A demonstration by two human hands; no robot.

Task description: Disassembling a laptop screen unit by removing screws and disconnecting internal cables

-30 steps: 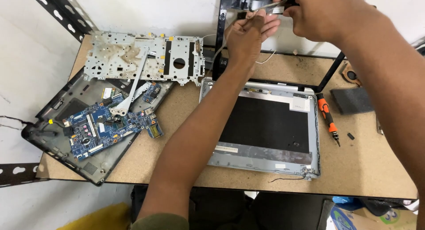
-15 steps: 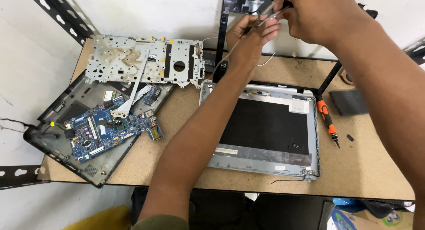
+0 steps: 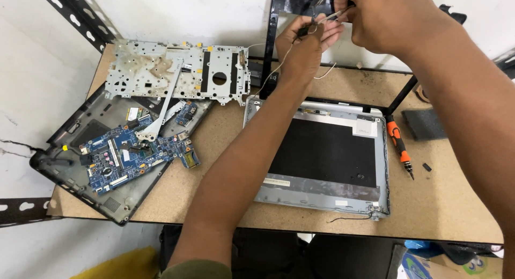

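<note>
In the head view, we see both hands raised at the top centre of the frame, working close together over the far edge of the wooden table (image 3: 440, 204). The left hand (image 3: 307, 45) is closed in a pinch around a small dark part joined to a thin cable (image 3: 279, 70), which hangs down from the fingers toward the table. The right hand (image 3: 394, 19), just beside it at the upper right, is curled shut on thin metal tweezers (image 3: 335, 14) whose tips point left to the pinched part. Behind both hands a black screen bezel (image 3: 274, 37) stands upright against the white wall.

Below the arms, at centre right, a silver laptop lid (image 3: 322, 193) lies flat with a dark panel in its middle. Just right of it we find an orange-handled screwdriver (image 3: 399, 147), and further right a dark foam pad (image 3: 424, 123). In the upper left a perforated metal frame plate (image 3: 177, 72) rests partly on a black laptop base (image 3: 70, 166), which overhangs the table's left edge. A blue circuit board (image 3: 134, 155) lies inside that base.
</note>
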